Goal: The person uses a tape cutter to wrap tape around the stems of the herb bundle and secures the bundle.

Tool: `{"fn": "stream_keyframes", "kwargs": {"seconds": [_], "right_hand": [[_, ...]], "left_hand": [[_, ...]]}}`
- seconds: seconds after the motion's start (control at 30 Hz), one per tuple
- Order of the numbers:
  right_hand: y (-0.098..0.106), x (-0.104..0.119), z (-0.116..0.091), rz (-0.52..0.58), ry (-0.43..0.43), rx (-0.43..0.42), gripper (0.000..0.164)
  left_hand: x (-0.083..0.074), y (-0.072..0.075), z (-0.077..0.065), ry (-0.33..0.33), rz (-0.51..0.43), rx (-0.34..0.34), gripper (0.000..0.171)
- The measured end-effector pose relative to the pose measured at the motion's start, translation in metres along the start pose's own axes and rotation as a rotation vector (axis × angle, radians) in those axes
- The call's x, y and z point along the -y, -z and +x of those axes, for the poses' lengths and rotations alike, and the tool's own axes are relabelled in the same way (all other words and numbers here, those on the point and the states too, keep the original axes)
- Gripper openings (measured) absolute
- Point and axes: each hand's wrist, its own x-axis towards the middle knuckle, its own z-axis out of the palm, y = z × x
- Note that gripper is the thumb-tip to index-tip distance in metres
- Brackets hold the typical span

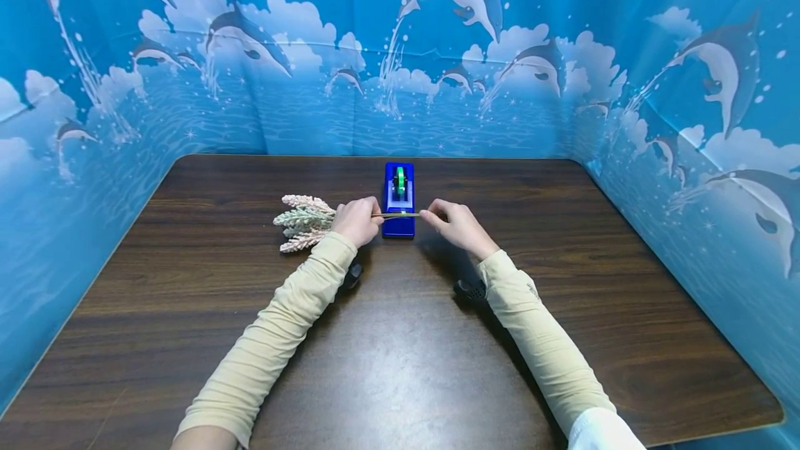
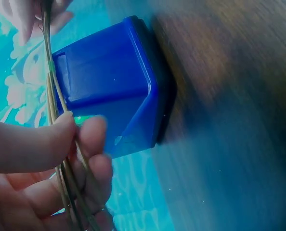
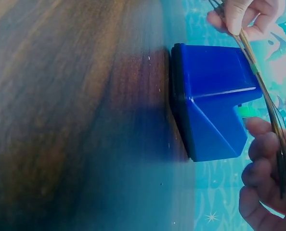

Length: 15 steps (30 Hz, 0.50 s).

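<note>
Several flower stems [image 1: 409,214] are pinched by the left hand [image 1: 358,221] and right hand [image 1: 456,226], their long axis stretched crosswise between them, above the blue tape dispenser [image 1: 398,203], which is set nearer the left hand.

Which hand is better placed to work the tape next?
Probably the right hand: it holds the bare ends of the stems, while the left hand grips nearer the flowers and could steady them.
</note>
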Motion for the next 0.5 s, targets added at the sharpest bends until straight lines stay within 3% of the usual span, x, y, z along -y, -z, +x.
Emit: {"fn": "stream_keyframes", "kwargs": {"seconds": [0.13, 0.3, 0.5], "right_hand": [[-0.0008, 0.0000, 0.0012, -0.027, 0.004, 0.000, 0.037], [-0.0015, 0.0001, 0.0009, -0.027, -0.001, 0.003, 0.031], [-0.0019, 0.0019, 0.0004, -0.002, 0.021, -0.053, 0.024]], "left_hand": [[-0.0003, -0.0004, 0.0002, -0.011, -0.020, -0.024, 0.012], [-0.0018, -0.0005, -0.0015, -0.025, -0.045, -0.051, 0.017], [-0.0024, -0.0018, -0.0022, -0.021, -0.092, -0.080, 0.025]]}}
